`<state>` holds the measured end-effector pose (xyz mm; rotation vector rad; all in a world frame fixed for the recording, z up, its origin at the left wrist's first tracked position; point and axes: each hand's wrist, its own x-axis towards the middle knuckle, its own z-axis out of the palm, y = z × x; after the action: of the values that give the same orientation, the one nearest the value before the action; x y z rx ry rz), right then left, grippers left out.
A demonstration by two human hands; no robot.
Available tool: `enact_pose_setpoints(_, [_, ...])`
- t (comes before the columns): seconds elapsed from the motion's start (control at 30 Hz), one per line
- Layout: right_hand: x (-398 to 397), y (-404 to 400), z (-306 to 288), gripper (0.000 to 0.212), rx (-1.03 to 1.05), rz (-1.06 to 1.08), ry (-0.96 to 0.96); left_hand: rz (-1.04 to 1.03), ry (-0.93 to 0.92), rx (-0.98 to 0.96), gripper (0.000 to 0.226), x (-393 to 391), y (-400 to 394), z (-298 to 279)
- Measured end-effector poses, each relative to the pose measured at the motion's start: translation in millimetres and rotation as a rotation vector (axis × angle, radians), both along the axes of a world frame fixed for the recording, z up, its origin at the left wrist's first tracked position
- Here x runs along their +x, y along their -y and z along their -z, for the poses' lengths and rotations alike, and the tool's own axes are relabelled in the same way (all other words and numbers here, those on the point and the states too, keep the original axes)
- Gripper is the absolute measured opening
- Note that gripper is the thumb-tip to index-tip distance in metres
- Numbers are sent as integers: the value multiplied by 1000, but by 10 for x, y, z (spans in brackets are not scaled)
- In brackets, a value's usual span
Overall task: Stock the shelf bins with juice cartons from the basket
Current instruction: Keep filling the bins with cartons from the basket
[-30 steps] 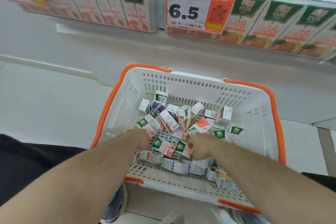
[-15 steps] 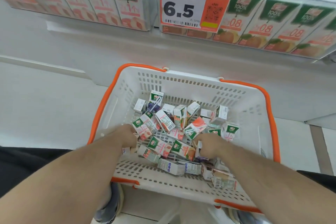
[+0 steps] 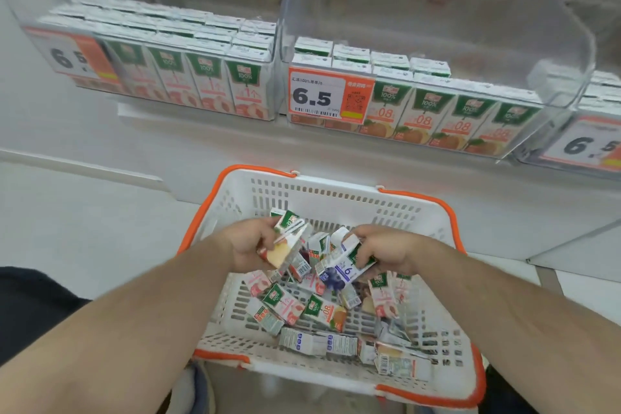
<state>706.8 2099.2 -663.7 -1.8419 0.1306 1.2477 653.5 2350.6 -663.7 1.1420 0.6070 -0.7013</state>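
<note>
Two juice cartons are lifted just above the basket [image 3: 437, 218]: an apple-printed carton [image 3: 285, 245] in the left hand [image 3: 250, 245] and a blueberry carton [image 3: 341, 270] in the right hand [image 3: 386, 250]. Fingers hide part of each carton; the print is blurred. Both forearms reach forward over the basket, each grip curled round its carton. Loose cartons [image 3: 322, 309] lie jumbled in the basket. Beyond the basket, clear shelf bins [image 3: 571, 57] hold upright rows; the middle bin's price tag [image 3: 331, 96] reads 6.5.
</note>
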Motion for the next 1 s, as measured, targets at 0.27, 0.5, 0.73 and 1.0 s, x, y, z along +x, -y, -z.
enact_pose_setpoints(0.27, [113,72,-1389,34,-24,-197,537,-212,200,-230,25,333,246,-1133])
enact_pose_setpoints(0.5, [-80,117,-2043,33,-266,-380,1057,23,287,16,45,418,393,-1380])
enact_pose_setpoints(0.73, [15,195,-2077,33,-239,-243,1168,23,461,311,26,455,632,-1300])
enact_pose_setpoints(1.0, [129,426,-2220,33,0,1,1138,408,1046,638,54,483,837,-1423])
